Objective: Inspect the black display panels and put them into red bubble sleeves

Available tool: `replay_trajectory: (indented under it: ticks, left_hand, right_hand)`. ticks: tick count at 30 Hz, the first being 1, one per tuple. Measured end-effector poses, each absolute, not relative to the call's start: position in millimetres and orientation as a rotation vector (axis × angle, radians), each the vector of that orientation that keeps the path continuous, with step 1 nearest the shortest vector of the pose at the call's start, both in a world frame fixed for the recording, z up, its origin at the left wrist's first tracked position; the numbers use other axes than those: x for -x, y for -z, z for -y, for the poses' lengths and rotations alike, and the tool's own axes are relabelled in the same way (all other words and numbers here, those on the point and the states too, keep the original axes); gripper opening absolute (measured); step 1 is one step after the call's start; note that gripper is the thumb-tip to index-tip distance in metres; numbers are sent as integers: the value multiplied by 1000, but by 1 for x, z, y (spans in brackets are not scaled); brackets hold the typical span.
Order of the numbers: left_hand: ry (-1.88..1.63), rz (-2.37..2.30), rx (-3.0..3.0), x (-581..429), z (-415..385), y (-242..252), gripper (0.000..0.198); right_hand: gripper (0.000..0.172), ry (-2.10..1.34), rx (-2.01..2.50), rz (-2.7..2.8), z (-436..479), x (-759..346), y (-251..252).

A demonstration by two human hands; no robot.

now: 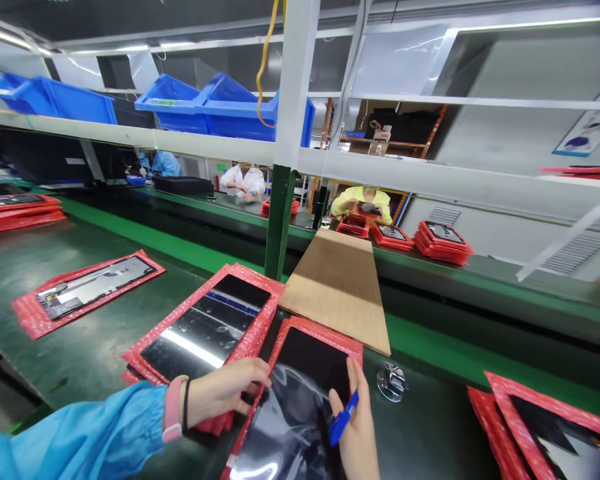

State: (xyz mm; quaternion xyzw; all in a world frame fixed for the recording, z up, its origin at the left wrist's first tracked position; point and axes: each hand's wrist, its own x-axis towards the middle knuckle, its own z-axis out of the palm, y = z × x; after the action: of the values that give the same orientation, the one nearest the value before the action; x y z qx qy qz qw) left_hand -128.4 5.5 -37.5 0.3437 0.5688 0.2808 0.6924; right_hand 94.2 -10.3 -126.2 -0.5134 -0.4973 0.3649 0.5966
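Observation:
A black screen panel lies in front of me on red bubble wrap. Wrinkled clear film covers its lower part. My left hand is at the panel's left side, fingers bent and closed on the film's edge. My right hand rests along the right edge, its fingertips touching the panel. Between its thumb and palm it holds a blue pen-like tool, whose exact kind I cannot make out. Left of this panel, another glossy black screen lies on stacked red bubble wrap.
A small metal tape dispenser-like object stands right of the panel. A wooden board bridges to the far bench. More wrapped panels lie left and right. A green post rises ahead; blue bins sit above. Co-workers sit beyond.

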Motion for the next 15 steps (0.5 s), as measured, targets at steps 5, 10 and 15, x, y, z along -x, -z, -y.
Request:
replay_trajectory:
  ticks: [5, 10, 15]
  left_hand:
    - [-632, -1234, -857, 127, -10, 11, 23]
    - [-731, -1084, -992, 105, -15, 12, 25]
    - [-855, -1012, -1171, 115, -22, 16, 37]
  right_hand:
    - [56, -895, 1145, 1197, 8, -98, 136]
    - [49, -794, 1133, 1194, 15, -92, 129]
    - [26, -105, 1041, 1715, 14, -145, 122]
